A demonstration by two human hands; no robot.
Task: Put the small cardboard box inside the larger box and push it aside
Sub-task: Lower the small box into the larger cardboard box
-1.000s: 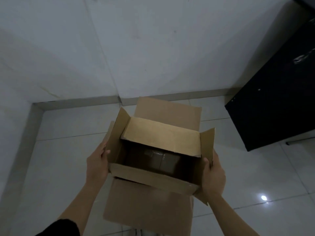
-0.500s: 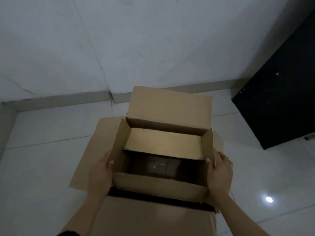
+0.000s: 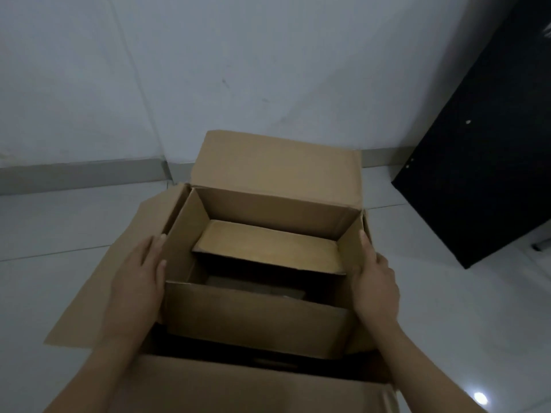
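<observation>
hands, left hand [image 3: 138, 281] and right hand [image 3: 376, 286], clamp small cardboard box [image 3: 256, 315] sides, fingers [image 3: 366, 248] pressed flat, inside larger box [image 3: 277, 165].

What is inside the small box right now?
Inside the small cardboard box, held between the left hand and right hand, one inner flap is folded inward. Under it something dim shows; the flap and shadow hide the rest.

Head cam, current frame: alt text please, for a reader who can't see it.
Two bare hands, left hand and right hand, grip the sides of a small open cardboard box sitting down inside a larger open box on a pale tiled floor.
</observation>
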